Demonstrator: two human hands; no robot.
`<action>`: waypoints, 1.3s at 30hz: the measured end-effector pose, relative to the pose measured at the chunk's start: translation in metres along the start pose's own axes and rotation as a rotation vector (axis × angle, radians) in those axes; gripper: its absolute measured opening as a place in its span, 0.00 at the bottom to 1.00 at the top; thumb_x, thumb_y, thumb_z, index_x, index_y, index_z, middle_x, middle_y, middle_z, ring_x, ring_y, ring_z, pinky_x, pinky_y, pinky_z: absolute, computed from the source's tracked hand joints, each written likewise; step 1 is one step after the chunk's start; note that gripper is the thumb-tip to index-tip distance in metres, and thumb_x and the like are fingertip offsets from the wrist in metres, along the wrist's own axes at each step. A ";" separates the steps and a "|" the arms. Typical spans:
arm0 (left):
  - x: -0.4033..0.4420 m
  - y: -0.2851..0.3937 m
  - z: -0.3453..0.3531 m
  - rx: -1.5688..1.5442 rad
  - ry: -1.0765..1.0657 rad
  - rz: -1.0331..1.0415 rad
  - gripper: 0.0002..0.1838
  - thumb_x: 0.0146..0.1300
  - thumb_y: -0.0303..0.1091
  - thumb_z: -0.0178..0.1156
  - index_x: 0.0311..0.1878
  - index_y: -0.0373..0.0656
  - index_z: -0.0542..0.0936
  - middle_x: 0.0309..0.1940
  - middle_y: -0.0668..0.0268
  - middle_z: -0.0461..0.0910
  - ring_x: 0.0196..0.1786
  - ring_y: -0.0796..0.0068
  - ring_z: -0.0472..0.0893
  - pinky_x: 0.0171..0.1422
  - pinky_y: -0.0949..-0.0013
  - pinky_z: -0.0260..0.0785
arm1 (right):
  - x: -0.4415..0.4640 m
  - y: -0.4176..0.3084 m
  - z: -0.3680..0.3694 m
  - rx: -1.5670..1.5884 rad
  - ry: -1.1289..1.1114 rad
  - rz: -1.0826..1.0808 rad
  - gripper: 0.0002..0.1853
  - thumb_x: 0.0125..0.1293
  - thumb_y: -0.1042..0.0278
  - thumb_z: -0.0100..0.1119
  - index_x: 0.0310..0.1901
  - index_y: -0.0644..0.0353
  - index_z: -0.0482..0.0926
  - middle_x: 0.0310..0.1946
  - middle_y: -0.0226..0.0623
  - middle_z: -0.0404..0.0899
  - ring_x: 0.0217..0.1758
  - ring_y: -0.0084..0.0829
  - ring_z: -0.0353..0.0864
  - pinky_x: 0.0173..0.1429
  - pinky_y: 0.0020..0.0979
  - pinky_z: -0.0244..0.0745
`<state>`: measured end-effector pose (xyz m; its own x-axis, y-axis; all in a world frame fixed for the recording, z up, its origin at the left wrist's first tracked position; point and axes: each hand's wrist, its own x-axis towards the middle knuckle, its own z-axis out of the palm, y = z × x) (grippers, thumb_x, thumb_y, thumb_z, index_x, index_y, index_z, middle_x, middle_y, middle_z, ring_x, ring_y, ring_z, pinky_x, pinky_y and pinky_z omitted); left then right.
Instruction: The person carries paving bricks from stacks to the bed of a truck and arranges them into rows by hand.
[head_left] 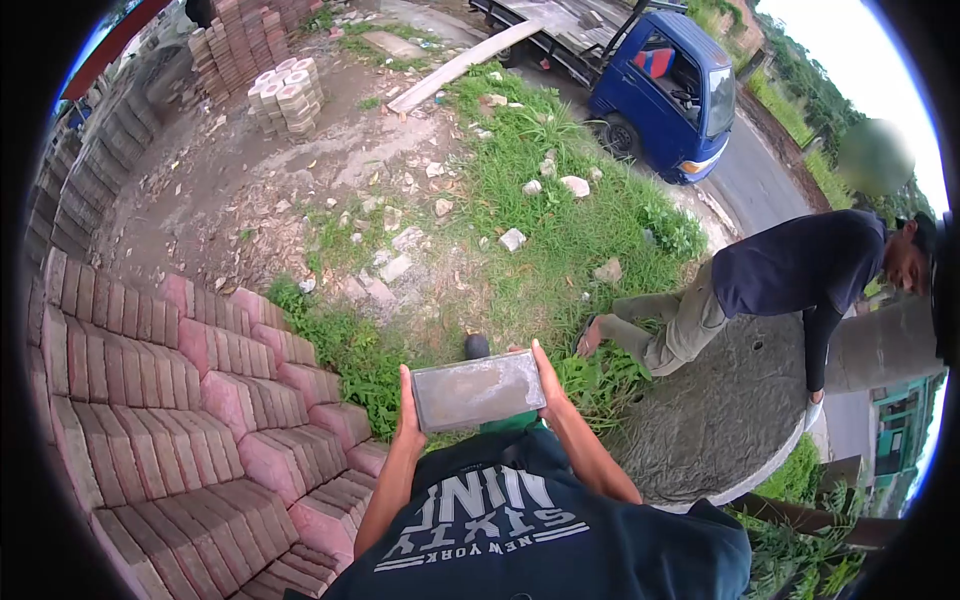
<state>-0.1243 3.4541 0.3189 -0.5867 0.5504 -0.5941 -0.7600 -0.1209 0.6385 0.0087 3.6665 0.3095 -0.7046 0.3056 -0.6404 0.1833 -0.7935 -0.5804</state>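
Note:
A grey rectangular paving block (476, 391) is held in front of my chest, its broad face up, with pale patches near its right end. My left hand (409, 408) grips its left end, and my right hand (549, 380) grips its right end. The fingers under the block are hidden. To my left rise stacked reddish paving blocks (140, 370) in stepped rows. My shoe (477, 346) shows just beyond the block, on the grass.
Right of me a person (790, 270) bends over a large round concrete slab (710, 410). A blue truck (665, 90) stands on the road, with a plank (465, 65) leaning on its bed. Loose stones (512, 239) dot the grass; a pile of hexagonal pavers (287, 98) stands farther off.

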 end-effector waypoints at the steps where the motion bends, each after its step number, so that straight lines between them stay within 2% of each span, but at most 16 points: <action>1: 0.038 0.012 0.004 -0.018 -0.033 0.010 0.40 0.64 0.71 0.36 0.51 0.40 0.75 0.46 0.61 0.79 0.47 0.67 0.79 0.56 0.64 0.70 | 0.038 -0.020 0.004 -0.002 -0.013 0.017 0.40 0.65 0.31 0.41 0.64 0.61 0.65 0.57 0.43 0.73 0.58 0.36 0.72 0.63 0.38 0.65; 4: 0.154 0.052 0.027 -0.029 -0.044 0.078 0.41 0.63 0.71 0.36 0.52 0.39 0.75 0.46 0.60 0.79 0.47 0.65 0.79 0.56 0.63 0.70 | 0.148 -0.094 0.029 -0.077 -0.061 0.031 0.40 0.65 0.31 0.40 0.64 0.60 0.65 0.57 0.43 0.72 0.59 0.36 0.72 0.64 0.38 0.65; 6: 0.222 0.087 0.049 -0.145 0.068 0.095 0.42 0.62 0.72 0.37 0.53 0.39 0.75 0.46 0.59 0.79 0.47 0.63 0.79 0.56 0.62 0.70 | 0.232 -0.143 0.043 -0.115 -0.103 0.029 0.39 0.66 0.32 0.40 0.64 0.60 0.63 0.57 0.44 0.71 0.59 0.38 0.72 0.63 0.40 0.67; 8: 0.278 0.132 0.068 -0.218 0.069 0.113 0.43 0.61 0.73 0.38 0.55 0.39 0.74 0.48 0.58 0.79 0.49 0.62 0.78 0.57 0.60 0.69 | 0.295 -0.201 0.076 -0.246 -0.173 0.032 0.39 0.66 0.32 0.38 0.66 0.59 0.61 0.58 0.44 0.71 0.60 0.39 0.71 0.64 0.40 0.66; 10: 0.324 0.173 0.074 -0.190 0.183 0.136 0.45 0.60 0.74 0.38 0.63 0.41 0.68 0.56 0.58 0.74 0.57 0.59 0.74 0.62 0.57 0.65 | 0.347 -0.244 0.108 -0.284 -0.215 0.059 0.40 0.66 0.31 0.37 0.67 0.58 0.60 0.59 0.45 0.70 0.61 0.38 0.70 0.65 0.39 0.64; 12: 0.372 0.225 0.091 -0.233 0.169 0.150 0.44 0.60 0.73 0.39 0.63 0.42 0.68 0.57 0.58 0.73 0.58 0.59 0.73 0.63 0.57 0.65 | 0.400 -0.294 0.143 -0.279 -0.263 0.105 0.40 0.66 0.31 0.37 0.68 0.58 0.59 0.60 0.46 0.68 0.62 0.38 0.69 0.66 0.39 0.64; 16: 0.480 0.309 0.112 -0.268 0.208 0.109 0.40 0.61 0.71 0.41 0.57 0.42 0.73 0.53 0.59 0.77 0.53 0.60 0.77 0.59 0.58 0.68 | 0.504 -0.370 0.193 -0.268 -0.269 0.100 0.41 0.66 0.30 0.38 0.68 0.58 0.59 0.61 0.45 0.68 0.63 0.37 0.68 0.66 0.39 0.63; 19: 0.592 0.365 0.105 -0.242 0.210 0.047 0.39 0.62 0.70 0.41 0.54 0.41 0.75 0.49 0.59 0.79 0.49 0.61 0.79 0.58 0.61 0.70 | 0.606 -0.416 0.220 -0.211 -0.239 0.101 0.40 0.66 0.31 0.38 0.66 0.58 0.61 0.58 0.44 0.70 0.60 0.36 0.71 0.65 0.38 0.65; 22: 0.733 0.437 0.120 -0.164 0.089 -0.001 0.40 0.61 0.70 0.42 0.55 0.40 0.75 0.51 0.57 0.78 0.52 0.61 0.78 0.59 0.59 0.69 | 0.721 -0.470 0.239 -0.178 -0.158 0.023 0.38 0.66 0.32 0.40 0.63 0.58 0.65 0.53 0.43 0.74 0.56 0.35 0.74 0.61 0.37 0.68; 24: 0.809 0.485 0.134 -0.117 0.060 0.026 0.37 0.63 0.67 0.42 0.51 0.39 0.77 0.46 0.58 0.80 0.49 0.64 0.80 0.57 0.63 0.70 | 0.781 -0.506 0.254 -0.160 -0.092 -0.070 0.36 0.66 0.33 0.41 0.61 0.59 0.66 0.50 0.43 0.75 0.53 0.36 0.75 0.59 0.38 0.70; 25: 0.833 0.523 0.153 -0.087 0.012 -0.040 0.37 0.64 0.67 0.41 0.51 0.39 0.77 0.47 0.58 0.80 0.49 0.65 0.80 0.57 0.63 0.70 | 0.805 -0.529 0.268 -0.127 -0.043 -0.079 0.36 0.66 0.34 0.41 0.60 0.60 0.66 0.47 0.43 0.75 0.51 0.36 0.76 0.57 0.39 0.71; 30: 0.961 0.660 0.224 0.058 -0.009 -0.082 0.38 0.62 0.69 0.41 0.50 0.40 0.77 0.46 0.59 0.80 0.48 0.66 0.80 0.56 0.63 0.71 | 0.908 -0.644 0.329 0.034 0.017 -0.140 0.36 0.66 0.35 0.42 0.61 0.62 0.65 0.49 0.45 0.75 0.51 0.37 0.77 0.57 0.39 0.71; 34: 1.075 0.721 0.253 0.071 -0.090 -0.138 0.37 0.63 0.69 0.41 0.51 0.40 0.76 0.46 0.61 0.80 0.48 0.66 0.79 0.57 0.63 0.70 | 0.997 -0.728 0.359 0.060 0.056 -0.143 0.36 0.66 0.36 0.42 0.61 0.63 0.65 0.49 0.46 0.75 0.52 0.37 0.76 0.58 0.38 0.71; 37: 1.170 0.766 0.281 0.084 -0.027 -0.117 0.37 0.63 0.68 0.41 0.52 0.40 0.76 0.47 0.60 0.79 0.50 0.66 0.78 0.58 0.63 0.69 | 1.093 -0.787 0.370 0.022 0.082 -0.136 0.36 0.66 0.36 0.42 0.59 0.63 0.67 0.48 0.45 0.76 0.51 0.37 0.76 0.57 0.38 0.71; 39: 1.237 0.793 0.298 0.052 -0.015 -0.088 0.35 0.65 0.65 0.40 0.52 0.38 0.75 0.46 0.59 0.79 0.47 0.66 0.79 0.55 0.65 0.71 | 1.155 -0.824 0.375 0.052 0.075 -0.136 0.35 0.66 0.36 0.42 0.59 0.62 0.68 0.48 0.44 0.76 0.50 0.36 0.76 0.56 0.37 0.71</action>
<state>-1.3692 4.2850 0.2358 -0.5136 0.5693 -0.6420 -0.7927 -0.0284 0.6090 -1.2129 4.4758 0.2362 -0.6668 0.4488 -0.5950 0.0526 -0.7680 -0.6383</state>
